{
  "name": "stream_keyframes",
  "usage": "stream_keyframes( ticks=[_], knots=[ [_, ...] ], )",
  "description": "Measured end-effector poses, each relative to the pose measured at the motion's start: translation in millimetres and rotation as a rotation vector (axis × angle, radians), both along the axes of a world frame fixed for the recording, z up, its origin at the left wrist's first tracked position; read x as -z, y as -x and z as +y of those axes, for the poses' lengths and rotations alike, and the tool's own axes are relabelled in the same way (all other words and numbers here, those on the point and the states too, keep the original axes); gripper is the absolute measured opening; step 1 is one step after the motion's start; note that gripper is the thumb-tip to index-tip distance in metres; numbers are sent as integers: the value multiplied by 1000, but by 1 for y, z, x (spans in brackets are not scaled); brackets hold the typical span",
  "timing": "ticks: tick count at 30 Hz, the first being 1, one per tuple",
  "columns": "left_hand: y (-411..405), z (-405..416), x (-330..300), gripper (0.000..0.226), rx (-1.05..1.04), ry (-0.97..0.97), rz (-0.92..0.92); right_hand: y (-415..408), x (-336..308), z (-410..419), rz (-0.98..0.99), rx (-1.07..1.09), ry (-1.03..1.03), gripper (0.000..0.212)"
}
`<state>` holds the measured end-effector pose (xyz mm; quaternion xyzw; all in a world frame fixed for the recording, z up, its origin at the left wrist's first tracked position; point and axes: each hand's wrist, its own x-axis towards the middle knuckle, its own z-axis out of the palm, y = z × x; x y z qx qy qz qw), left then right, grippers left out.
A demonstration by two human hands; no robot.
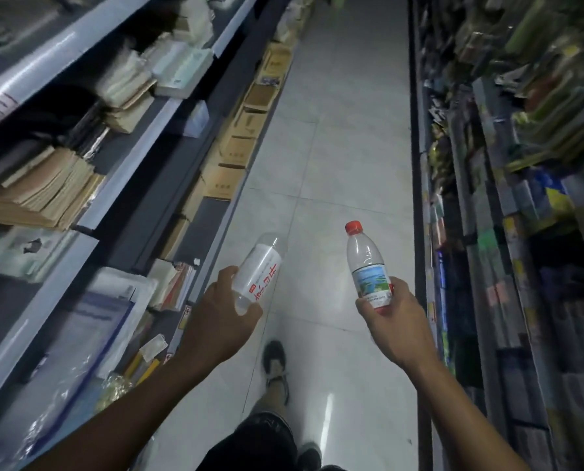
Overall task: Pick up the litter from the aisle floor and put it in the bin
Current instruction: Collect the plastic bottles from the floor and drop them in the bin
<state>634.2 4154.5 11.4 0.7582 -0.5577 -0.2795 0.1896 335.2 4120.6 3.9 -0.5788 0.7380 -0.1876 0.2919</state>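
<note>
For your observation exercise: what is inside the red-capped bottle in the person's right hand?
The red-capped bottle looks empty above its label: clear plastic, no liquid visible. The label and the right hand cover the lower part, so any liquid there stays hidden.

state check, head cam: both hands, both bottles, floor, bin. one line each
left hand: closed around the lower end of the white-label bottle
white-label bottle: held off the floor, tilted, looks empty, cap end not clear
right hand: closed around the base of the red-cap bottle
red-cap bottle: held near upright, capped, looks empty
aisle floor: no litter visible ahead
bin: not in view
</note>
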Motion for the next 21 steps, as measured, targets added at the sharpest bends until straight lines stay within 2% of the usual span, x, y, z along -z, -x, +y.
stream_keyframes(
  ticks=[5, 11, 21],
  knots=[
    [-22, -89, 8, 74, 6, -14, 20, -21, 1, -92, 46, -8, 8, 48],
    [-35, -212, 2, 74, 65, 3, 47, -29, 3, -164, 75, 14, -8, 40],
    [10, -398, -19, 75, 186, 80, 106, 8, 18, -247, 76, 182, -50, 49]
  ],
)
